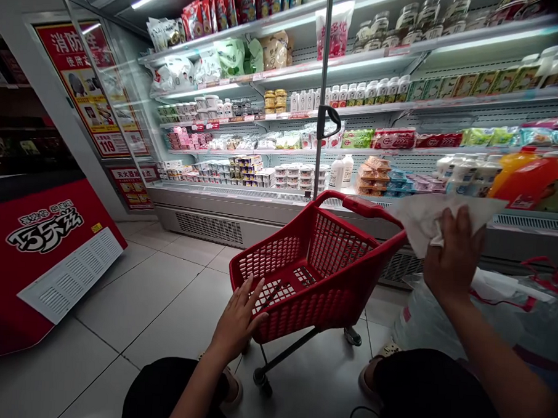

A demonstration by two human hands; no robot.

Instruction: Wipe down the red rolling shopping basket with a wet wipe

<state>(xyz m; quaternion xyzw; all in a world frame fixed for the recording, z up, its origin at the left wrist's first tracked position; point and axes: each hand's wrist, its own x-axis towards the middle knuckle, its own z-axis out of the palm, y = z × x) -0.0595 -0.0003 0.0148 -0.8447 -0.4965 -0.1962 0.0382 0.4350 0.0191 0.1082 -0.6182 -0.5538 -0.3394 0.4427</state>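
Note:
A red plastic shopping cart (335, 291) with meshed sides stands between my legs, its basket without goods and its handle toward the fridge. My left hand (240, 315) has its fingers spread at the near left rim of the basket; whether it touches the rim is hard to tell. On the right, my right hand (453, 253) is raised with a crumpled white cloth or tissue (417, 224) pinched in its fingers. The cloth spreads out to both sides of the hand, close to the right end of the cart's handle.
Behind the cart runs an open-front refrigerated shelf (279, 209) full of dairy goods and bottles, with a door handle (329, 122) on a vertical frame. A red freezer (40, 266) stands left. Plastic-wrapped water bottles (440, 321) sit by my right leg.

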